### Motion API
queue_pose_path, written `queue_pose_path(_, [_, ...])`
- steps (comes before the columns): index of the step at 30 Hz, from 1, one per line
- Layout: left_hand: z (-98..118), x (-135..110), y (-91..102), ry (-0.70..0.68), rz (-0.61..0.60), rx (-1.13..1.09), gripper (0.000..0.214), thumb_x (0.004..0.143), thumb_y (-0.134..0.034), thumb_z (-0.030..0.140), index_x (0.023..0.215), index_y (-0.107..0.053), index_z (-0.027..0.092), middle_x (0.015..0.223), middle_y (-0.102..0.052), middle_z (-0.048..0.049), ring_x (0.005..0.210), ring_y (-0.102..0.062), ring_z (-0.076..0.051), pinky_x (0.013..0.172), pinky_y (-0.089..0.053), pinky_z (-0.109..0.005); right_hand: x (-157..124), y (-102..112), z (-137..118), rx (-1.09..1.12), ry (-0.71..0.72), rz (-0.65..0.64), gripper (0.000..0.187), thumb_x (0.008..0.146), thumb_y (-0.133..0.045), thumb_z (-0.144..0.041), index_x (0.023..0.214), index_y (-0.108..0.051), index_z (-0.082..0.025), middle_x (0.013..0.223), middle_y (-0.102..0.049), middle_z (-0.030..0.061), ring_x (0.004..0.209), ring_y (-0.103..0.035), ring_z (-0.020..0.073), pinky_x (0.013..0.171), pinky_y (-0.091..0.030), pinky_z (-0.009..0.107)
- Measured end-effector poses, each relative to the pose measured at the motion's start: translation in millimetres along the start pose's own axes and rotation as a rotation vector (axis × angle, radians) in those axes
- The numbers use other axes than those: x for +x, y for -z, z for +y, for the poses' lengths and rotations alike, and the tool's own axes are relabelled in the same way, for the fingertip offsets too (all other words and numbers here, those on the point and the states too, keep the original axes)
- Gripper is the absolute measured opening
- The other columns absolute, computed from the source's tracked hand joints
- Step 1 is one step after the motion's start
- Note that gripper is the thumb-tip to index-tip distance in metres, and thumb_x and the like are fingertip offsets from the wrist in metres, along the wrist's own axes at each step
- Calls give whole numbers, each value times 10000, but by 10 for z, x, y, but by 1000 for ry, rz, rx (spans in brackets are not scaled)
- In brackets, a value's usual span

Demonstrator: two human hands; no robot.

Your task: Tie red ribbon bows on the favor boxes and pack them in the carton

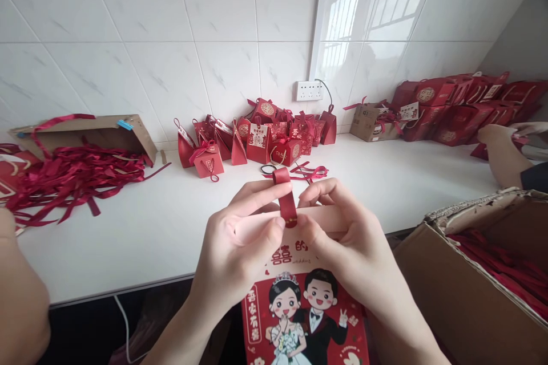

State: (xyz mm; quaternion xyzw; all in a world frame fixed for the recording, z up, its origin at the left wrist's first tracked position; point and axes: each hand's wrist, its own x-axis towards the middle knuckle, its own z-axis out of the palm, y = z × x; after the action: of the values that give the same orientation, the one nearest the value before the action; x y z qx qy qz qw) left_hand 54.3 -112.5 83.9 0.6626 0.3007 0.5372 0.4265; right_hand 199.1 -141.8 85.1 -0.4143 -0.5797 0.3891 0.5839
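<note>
Both my hands hold the top of a red and pink paper gift box (261,296) printed with a cartoon bride and groom. A dark red ribbon loop (287,197) stands up from the middle of its top edge. My left hand (248,234) is closed on the edge, its thumb beside the base of the ribbon and its index finger against the loop. My right hand (342,234) pinches the edge just right of the ribbon, thumb in front. The lower end of the box runs out of view.
Small red gift boxes (258,140) stand by the tiled wall, with ribbon scraps (314,172) before them. Red ribbons (81,182) spill from a tipped carton (139,140) on the left. An open carton (428,274) is at right. Other people's arms (503,154) (21,291) reach in from both sides.
</note>
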Motion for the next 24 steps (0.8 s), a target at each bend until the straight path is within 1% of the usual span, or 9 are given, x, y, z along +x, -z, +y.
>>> queue_pose_path(3, [15,0,-21,20,18,-28,290,788,-627,233,1069,-693,218,1201,-616,-88,851,-684,-200,618,-594,-230,6,-9,-17,2,-9,3,120,790,-552,-174,887,-499,-221,836,-521,-18,507,-412,41,402,-385,140])
queue_pose_path(7, [41,0,-46,29,42,-54,281,778,-631,223,1049,-701,202,1206,-618,-89,901,-678,-213,670,-604,-248,6,-15,-30,8,-16,1,118,784,-550,-168,872,-492,-219,746,-487,-37,486,-392,43,391,-370,135])
queue_pose_path(11, [53,3,-58,40,50,-65,275,772,-633,218,1037,-706,207,1192,-626,-86,926,-672,-217,660,-602,-233,-1,-11,-14,16,-15,-2,117,792,-548,-173,879,-489,-224,659,-442,-59,470,-371,46,388,-355,131])
queue_pose_path(18, [71,8,-48,71,51,-59,261,765,-643,227,1014,-715,207,1190,-621,-88,949,-663,-227,680,-594,-243,-1,-13,-13,51,-27,-29,94,818,-524,-187,889,-477,-228,639,-446,-64,443,-344,41,381,-332,133])
queue_pose_path(22, [82,6,-50,85,49,-67,252,766,-640,221,1006,-717,214,1216,-605,-81,927,-667,-210,643,-584,-214,-6,-19,-17,47,-19,-13,81,823,-530,-200,880,-480,-226,674,-449,-58,459,-368,40,392,-347,133])
queue_pose_path(24, [85,6,-53,78,48,-73,253,768,-639,217,1008,-716,214,1221,-602,-78,915,-668,-200,651,-584,-213,-4,-20,-17,43,-2,-2,69,829,-535,-216,873,-482,-222,712,-463,-50,465,-372,35,392,-346,130])
